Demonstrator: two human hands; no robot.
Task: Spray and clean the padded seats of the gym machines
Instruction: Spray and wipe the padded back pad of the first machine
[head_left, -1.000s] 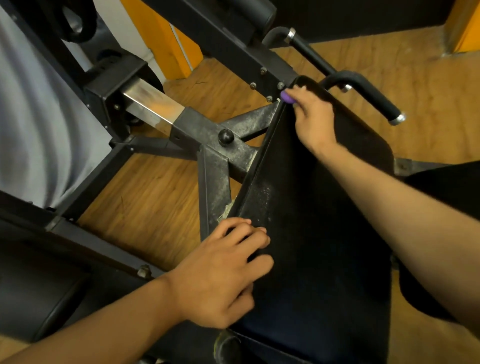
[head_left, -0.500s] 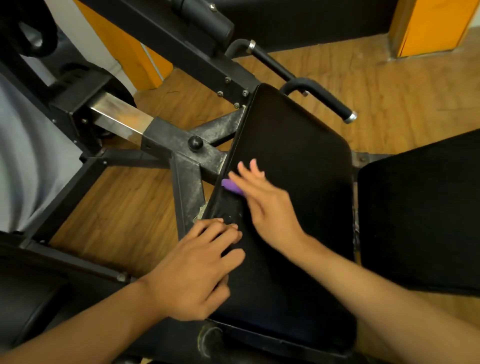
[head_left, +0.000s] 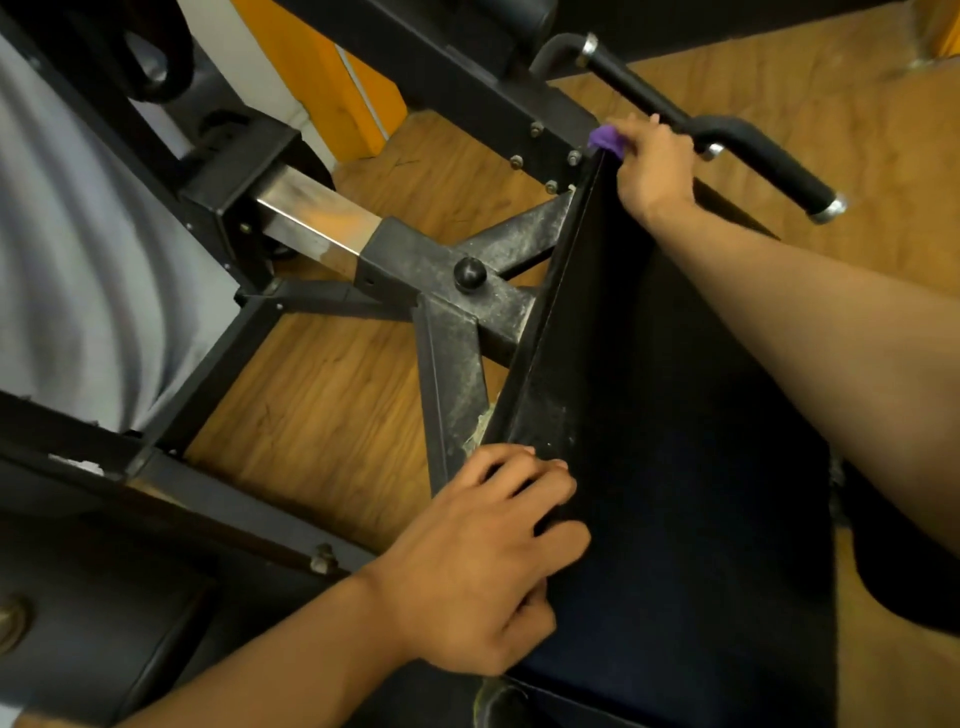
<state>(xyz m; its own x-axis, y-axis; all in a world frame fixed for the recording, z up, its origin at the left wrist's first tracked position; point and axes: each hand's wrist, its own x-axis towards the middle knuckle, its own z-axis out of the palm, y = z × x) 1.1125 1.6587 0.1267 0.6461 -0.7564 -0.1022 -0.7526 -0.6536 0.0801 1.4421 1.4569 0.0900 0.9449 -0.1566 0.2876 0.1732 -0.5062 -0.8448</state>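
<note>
- The black padded seat (head_left: 675, 467) sat on the machine's metal frame (head_left: 452, 312), above the wooden floor (head_left: 322, 405). It filled the right side of the view.
- The left hand (head_left: 483, 561) was at the near left edge of the seat. I think it was there to hold the seat steady and to prop the person up while the other arm reached far.
- The right hand (head_left: 649, 161) was stretched out to the far left corner of the seat, just beside the black handle (head_left: 753, 150). That corner is easy to miss, so I think this was the wiping of the pad's far end.
- The left hand's fingers were bent over the seat's edge, with the thumb on top. It gripped the edge and held nothing else.
- The right hand's fingers were curled around a small purple cloth (head_left: 607, 139). Only a bit of the cloth poked out, pressed on the corner where the seat met the frame.
- No spray bottle could be seen.
</note>
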